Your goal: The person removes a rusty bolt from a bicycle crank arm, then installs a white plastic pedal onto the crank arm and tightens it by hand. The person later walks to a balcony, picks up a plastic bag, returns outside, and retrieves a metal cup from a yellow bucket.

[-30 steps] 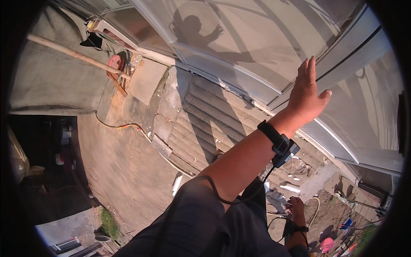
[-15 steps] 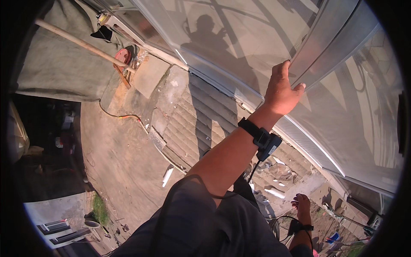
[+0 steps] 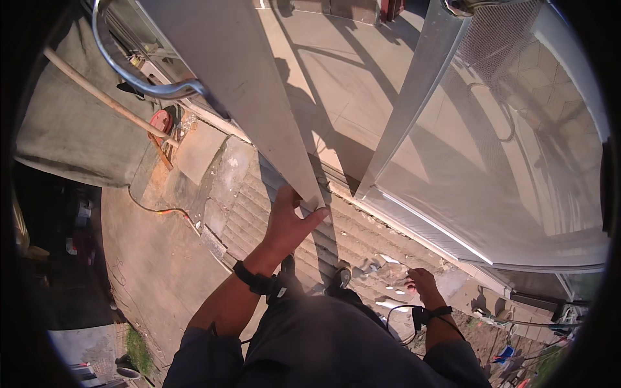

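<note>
A: Biggest first: grey door (image 3: 252, 97), where is it?
B: Upper middle, ajar, a gap between it and the grey post (image 3: 415, 97); its lower end narrows toward our feet, just beside the threshold (image 3: 333, 174)
A: Handle (image 3: 158, 89)?
B: Curved metal, on the door's left side near the top, well apart from both our hands
A: Left hand (image 3: 288, 223)?
B: At the door's lower corner, thumb and fingers parted around its edge; firm clamp or light touch, we can't tell
A: Doing that well?
B: We'd want the palm behind the edge, thumb out of the gap, slow even pressure, and our shoes (image 3: 341, 278) clear of the lower corner; a pinch looks like the main risk
A: Right hand (image 3: 424, 282)?
B: Low, off the door, fingers loosely bent and apart, nothing we can see in them
A: Containers?
B: One round basin (image 3: 127, 373), lower left, near the grass patch (image 3: 137, 349); contents too small to tell
A: Blue thing (image 3: 503, 354), lower right?
B: Maybe a scoop, we can't tell what's in it
</note>
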Demonstrator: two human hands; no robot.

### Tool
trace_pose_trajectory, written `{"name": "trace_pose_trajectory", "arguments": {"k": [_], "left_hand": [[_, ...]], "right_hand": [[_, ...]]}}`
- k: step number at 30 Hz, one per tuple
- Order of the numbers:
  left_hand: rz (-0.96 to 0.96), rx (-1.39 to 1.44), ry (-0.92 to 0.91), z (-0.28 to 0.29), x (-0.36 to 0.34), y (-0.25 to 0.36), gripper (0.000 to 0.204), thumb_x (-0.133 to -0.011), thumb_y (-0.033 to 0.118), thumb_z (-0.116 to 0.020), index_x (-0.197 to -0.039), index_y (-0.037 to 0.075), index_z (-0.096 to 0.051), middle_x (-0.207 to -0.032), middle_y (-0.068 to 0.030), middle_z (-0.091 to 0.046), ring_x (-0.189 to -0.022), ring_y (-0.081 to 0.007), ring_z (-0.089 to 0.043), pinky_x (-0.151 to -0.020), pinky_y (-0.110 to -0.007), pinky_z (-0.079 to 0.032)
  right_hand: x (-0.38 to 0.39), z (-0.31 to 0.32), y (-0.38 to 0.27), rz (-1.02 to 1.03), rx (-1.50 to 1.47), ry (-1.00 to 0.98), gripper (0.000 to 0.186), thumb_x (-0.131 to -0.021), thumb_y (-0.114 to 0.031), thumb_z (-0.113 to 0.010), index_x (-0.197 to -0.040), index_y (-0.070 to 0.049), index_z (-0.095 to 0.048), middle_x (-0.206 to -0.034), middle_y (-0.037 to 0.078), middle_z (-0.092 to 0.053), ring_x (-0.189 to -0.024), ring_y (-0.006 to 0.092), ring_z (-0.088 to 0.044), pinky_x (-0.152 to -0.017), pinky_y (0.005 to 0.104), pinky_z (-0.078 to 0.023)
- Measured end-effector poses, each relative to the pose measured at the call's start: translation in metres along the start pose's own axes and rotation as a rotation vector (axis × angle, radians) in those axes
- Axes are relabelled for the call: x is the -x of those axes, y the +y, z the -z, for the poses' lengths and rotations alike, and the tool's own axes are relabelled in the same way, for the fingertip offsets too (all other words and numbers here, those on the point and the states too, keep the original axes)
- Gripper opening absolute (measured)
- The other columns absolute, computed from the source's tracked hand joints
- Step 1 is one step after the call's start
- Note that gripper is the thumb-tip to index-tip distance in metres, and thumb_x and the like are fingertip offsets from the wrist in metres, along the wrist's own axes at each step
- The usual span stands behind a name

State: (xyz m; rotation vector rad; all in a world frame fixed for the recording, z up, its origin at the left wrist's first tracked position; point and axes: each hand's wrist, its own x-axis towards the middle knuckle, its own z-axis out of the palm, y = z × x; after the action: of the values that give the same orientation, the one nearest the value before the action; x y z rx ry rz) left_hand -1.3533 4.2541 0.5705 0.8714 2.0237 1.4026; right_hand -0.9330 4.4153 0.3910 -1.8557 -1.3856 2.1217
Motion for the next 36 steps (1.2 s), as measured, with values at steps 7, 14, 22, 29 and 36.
{"name": "trace_pose_trajectory", "arguments": {"k": [7, 14, 22, 29, 36], "left_hand": [[0.086, -0.116, 0.399, 0.134, 0.169, -0.063, 0.05, -0.086, 0.004, -0.072, -0.13, 0.002, -0.049, -0.123, -0.0106, -0.052, -0.113, -0.02, -0.054, -0.096, -0.039, -0.049], [0.783, 0.194, 0.949, 0.213, 0.216, -0.142, 0.054, -0.095, 0.036, -0.067, -0.139, 0.011, -0.048, -0.133, -0.0042, -0.055, -0.124, -0.0208, -0.051, -0.1, -0.042, -0.045], [1.281, 0.374, 1.342, 0.27, 0.191, -0.195, 0.061, -0.094, 0.049, -0.065, -0.137, 0.009, -0.049, -0.137, -0.0132, -0.054, -0.124, -0.0266, -0.054, -0.096, -0.045, -0.048], [1.465, 0.565, 0.617, 0.308, 0.036, -0.192, 0.062, -0.095, 0.048, -0.063, -0.138, 0.006, -0.048, -0.13, -0.0129, -0.059, -0.12, -0.0281, -0.058, -0.096, -0.043, -0.049], [1.014, 0.317, 0.135, 0.309, -0.186, -0.121, 0.054, -0.099, 0.041, -0.059, -0.132, -0.001, -0.054, -0.119, -0.0147, -0.067, -0.107, -0.0269, -0.066, -0.092, -0.039, -0.053]], "right_hand": [[-0.045, -0.068, -0.065, 0.086, 0.093, -0.138, 0.032, -0.095, -0.03, -0.066, -0.11, -0.002, -0.065, -0.088, 0.008, -0.069, -0.071, 0.0171, -0.069, -0.06, 0.0283, -0.055], [-0.09, -0.168, -0.127, 0.194, 0.368, -0.29, 0.036, -0.094, -0.032, -0.066, -0.108, 0.001, -0.068, -0.089, 0.011, -0.071, -0.073, 0.0171, -0.072, -0.063, 0.0307, -0.056], [-0.179, -0.283, -0.23, 0.284, 0.5, -0.327, 0.036, -0.092, -0.036, -0.066, -0.101, -0.001, -0.071, -0.087, 0.011, -0.074, -0.074, 0.0187, -0.073, -0.069, 0.0329, -0.056], [-0.214, -0.354, -0.373, 0.18, 0.525, -0.254, 0.039, -0.093, -0.042, -0.061, -0.1, -0.005, -0.07, -0.08, 0.007, -0.071, -0.068, 0.0153, -0.07, -0.06, 0.0306, -0.054], [-0.201, -0.371, -0.522, 0.264, 0.389, -0.433, 0.035, -0.093, -0.036, -0.068, -0.107, -0.003, -0.071, -0.083, 0.01, -0.073, -0.076, 0.015, -0.07, -0.072, 0.0335, -0.056]]}}
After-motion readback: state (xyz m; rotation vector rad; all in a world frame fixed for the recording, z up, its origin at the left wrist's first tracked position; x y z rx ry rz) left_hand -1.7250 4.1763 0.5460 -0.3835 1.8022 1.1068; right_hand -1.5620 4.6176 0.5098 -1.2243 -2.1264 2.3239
